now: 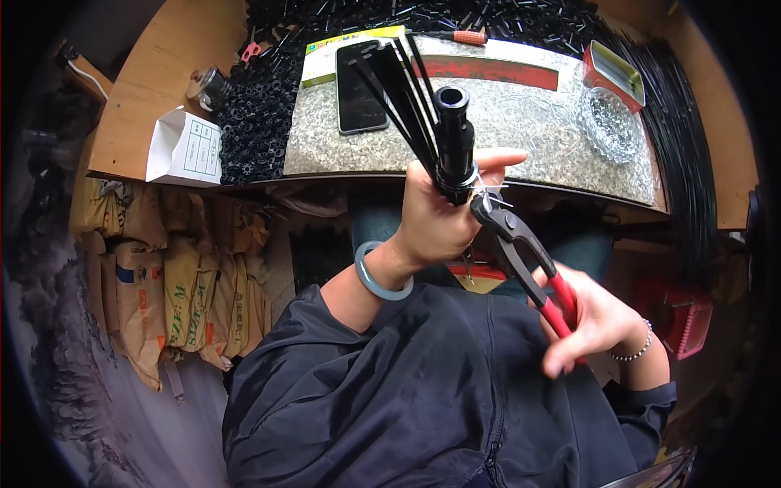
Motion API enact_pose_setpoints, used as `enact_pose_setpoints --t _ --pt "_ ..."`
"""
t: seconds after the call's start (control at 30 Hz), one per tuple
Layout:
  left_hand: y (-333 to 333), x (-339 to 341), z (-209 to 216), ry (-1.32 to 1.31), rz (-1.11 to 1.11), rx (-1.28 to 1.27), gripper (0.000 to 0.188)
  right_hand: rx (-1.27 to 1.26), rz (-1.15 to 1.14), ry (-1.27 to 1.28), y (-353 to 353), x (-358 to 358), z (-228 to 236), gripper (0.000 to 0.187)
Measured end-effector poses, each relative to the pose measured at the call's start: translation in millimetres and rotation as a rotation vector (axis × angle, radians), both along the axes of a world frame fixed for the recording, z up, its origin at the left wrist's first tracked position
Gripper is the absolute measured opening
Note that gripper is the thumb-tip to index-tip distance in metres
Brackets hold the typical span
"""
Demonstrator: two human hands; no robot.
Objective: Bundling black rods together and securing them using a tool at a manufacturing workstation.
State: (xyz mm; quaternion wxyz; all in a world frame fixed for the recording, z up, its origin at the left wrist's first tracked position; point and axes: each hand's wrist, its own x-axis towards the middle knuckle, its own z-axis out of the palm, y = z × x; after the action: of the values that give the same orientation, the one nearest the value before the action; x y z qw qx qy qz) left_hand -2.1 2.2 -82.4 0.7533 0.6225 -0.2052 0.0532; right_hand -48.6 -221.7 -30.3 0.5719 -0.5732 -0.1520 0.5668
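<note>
My left hand (443, 220) is wrapped round a black umbrella frame (455, 146), a thick hollow tube with several thin ribs (403, 102) fanning up and to the left. Its index finger points out to the right. A thin silvery wire (495, 187) sticks out at the tube's collar. Pincers (517, 236) with dark jaws and red handles reach up to this wire, their jaws against it. Round the handles my right hand (598, 321) is closed, lower and to the right. Whether the jaws fully meet is too small to tell.
On the stone-topped bench (342, 154) lie a phone (362, 89), a red strip (488, 71), a glass dish (610, 126) and a red tin (614, 77). Black small parts (252, 122) heap at the left beside a white box (187, 150). Long black rods (679, 122) line the right. Sacks (183, 293) stand below.
</note>
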Motion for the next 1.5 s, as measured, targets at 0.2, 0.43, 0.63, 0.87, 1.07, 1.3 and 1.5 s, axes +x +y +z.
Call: enact_pose_setpoints --t 0.2,0.43,0.63,0.87,1.07,1.3,1.5 --pt "3 2 -5 -0.007 -0.010 0.005 0.046 -0.192 -0.333 -0.932 -3 -14 -6 0.042" --pt "1 2 -11 -0.025 -0.038 -0.007 0.040 -0.180 -0.188 -0.021 0 0 13 0.046" --pt "-4 2 -11 -0.019 -0.013 0.034 0.027 -0.062 0.070 0.238 -13 5 -2 0.051" --pt "-4 -1 -11 0.030 -0.010 0.040 0.029 -0.231 -0.279 -1.009 5 -11 -11 0.047" --pt "-2 -1 -9 0.011 -0.025 0.074 0.035 -0.201 -0.306 -1.042 1 -8 -13 0.042" --pt "-8 1 -8 -0.152 0.043 0.129 0.037 -0.734 -0.012 -0.919 -14 -2 36 0.028" --pt "0 6 1 -0.084 0.026 0.143 0.035 -0.446 -0.404 -1.228 -6 -8 1 0.024"
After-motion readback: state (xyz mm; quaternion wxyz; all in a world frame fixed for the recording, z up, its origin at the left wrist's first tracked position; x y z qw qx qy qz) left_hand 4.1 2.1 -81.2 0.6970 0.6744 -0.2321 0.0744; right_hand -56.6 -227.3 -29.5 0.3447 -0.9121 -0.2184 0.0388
